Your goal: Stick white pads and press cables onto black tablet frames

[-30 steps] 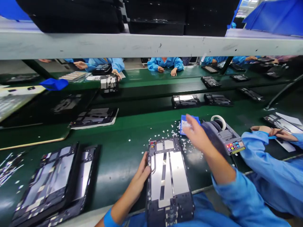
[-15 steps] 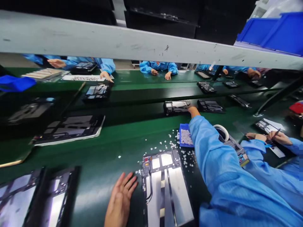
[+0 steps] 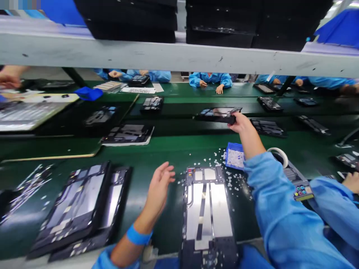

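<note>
My right hand grips the near right end of an opened tablet and holds it tilted above the dark belt across the bench. Another opened tablet, with silver battery panels and black strips, lies on the green bench directly before me. To its left hovers my left hand, empty, with loosely bent fingers and a blue wristband. Just below my right forearm, beyond the near tablet, sits a small blue tray of white bits. More white bits are scattered around it.
Two stacked opened tablets lie at left. Another tablet rests on a white-edged pad. A tape roll sits by a grey device at right, near a co-worker's sleeve. A shelf edge crosses overhead.
My right hand has raised the tablet off the belt. My left hand has drawn its spread fingers closer together. The view has turned left, bringing the stacked tablets further in.
</note>
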A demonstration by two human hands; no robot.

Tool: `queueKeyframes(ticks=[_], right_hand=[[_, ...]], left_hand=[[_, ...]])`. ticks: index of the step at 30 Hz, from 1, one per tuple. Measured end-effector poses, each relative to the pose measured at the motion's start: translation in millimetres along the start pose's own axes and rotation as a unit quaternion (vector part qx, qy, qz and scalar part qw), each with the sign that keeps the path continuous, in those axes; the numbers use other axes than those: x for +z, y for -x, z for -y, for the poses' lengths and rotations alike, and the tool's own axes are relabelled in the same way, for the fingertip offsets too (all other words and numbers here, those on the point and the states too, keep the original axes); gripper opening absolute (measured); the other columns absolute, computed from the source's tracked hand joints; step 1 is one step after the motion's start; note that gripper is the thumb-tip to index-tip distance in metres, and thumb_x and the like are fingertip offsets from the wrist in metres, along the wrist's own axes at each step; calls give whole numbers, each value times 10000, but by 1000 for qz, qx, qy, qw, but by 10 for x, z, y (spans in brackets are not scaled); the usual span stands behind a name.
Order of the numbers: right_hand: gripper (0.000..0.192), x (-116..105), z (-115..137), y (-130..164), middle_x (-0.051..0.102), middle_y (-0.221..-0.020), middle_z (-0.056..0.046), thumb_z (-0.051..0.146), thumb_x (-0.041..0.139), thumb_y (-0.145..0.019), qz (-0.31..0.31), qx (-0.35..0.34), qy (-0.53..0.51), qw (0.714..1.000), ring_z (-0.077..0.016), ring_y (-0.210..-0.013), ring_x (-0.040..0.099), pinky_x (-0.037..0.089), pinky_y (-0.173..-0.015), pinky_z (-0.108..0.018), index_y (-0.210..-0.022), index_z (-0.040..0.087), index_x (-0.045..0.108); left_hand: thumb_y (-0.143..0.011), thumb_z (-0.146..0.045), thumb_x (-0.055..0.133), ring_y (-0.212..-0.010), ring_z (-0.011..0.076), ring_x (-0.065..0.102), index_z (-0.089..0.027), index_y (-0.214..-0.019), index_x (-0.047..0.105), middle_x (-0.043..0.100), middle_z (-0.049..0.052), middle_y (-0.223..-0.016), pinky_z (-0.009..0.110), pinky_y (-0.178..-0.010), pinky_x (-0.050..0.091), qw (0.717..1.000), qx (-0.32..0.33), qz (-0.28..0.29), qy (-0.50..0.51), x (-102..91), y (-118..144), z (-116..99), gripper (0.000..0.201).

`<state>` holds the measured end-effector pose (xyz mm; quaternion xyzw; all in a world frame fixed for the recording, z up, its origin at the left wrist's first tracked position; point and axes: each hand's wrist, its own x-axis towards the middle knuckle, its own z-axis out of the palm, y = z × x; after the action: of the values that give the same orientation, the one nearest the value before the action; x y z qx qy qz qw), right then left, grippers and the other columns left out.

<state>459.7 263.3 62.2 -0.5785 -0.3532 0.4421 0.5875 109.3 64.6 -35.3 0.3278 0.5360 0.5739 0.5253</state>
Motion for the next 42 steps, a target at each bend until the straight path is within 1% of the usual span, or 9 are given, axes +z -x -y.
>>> queueKeyframes(ticks=[4,8,12,15,19,24,29,34,42], right_hand=[[132,57,-18,1093,758,-975,-46,260,666,-947,20,21,-95,995,-213,-969,710,612,-834,-355,-1065,200,655],[440,-9,-260,2560,756,-1227,-57,308,846,-793,104,-17,-199,974,-249,-1156,700,562,-1035,-409,-1189,244,666],[651,-428,-603,3532,720,-1306,-113,574,889,-753,165,51,-177,969,-296,-1164,684,569,-988,-448,-1283,278,655],[796,-923,-844,3807,686,-1316,-142,744,741,-813,195,93,-155,964,-275,-1001,707,593,-813,-407,-1460,315,562],[758,-1323,-1144,3925,666,-1228,-116,665,718,-885,237,135,-10,962,-193,-817,663,566,-705,-335,-1524,317,506],[592,-1404,-1257,3865,657,-1225,-130,575,709,-904,215,68,193,955,-237,-984,669,591,-821,-342,-1395,246,664],[463,-1322,-942,3483,691,-1053,-85,515,679,-921,129,-15,244,961,-208,-887,677,590,-784,-314,-1291,241,719],[318,-911,-527,3103,731,-1033,-62,415,657,-940,179,-99,285,936,-207,-916,690,567,-818,-317,-1194,250,751],[272,19,-375,2506,794,-1042,-28,257,572,-964,292,-156,302,894,-190,-935,712,512,-863,-310,-1142,243,777]], left_hand=[[-882,-375,763,-1065,254,707,-223,-1491,477,671,138,-1345,354,-860,571,991,0,132,29,466,132,-538,690],[-892,-461,762,-1057,261,715,-241,-1473,473,689,121,-1321,413,-923,581,966,-2,247,83,794,454,-758,685],[-851,-275,709,-988,208,691,-203,-1299,608,738,59,-1187,339,-916,564,978,5,205,34,702,717,-737,465],[-840,-217,617,-948,213,674,-178,-1233,651,745,58,-1105,345,-908,555,955,-35,288,-67,443,791,-701,397],[-831,-190,582,-1007,239,635,-180,-1234,663,704,58,-1088,361,-928,534,892,35,358,-272,170,836,-594,412],[-909,-240,610,-802,199,583,-257,-1428,579,611,18,-952,322,-754,530,818,142,293,-474,-15,886,-396,520],[-998,-229,566,-899,210,617,-202,-1414,609,624,76,-1068,356,-842,541,781,292,166,-527,10,597,-385,419],[-1017,-182,568,-897,225,616,-225,-1150,755,668,80,-1019,347,-776,515,662,399,232,-591,222,227,-410,234],[-966,-53,570,-918,161,646,-224,-995,717,677,32,-990,277,-801,537,724,493,246,-416,88,150,-325,228]])
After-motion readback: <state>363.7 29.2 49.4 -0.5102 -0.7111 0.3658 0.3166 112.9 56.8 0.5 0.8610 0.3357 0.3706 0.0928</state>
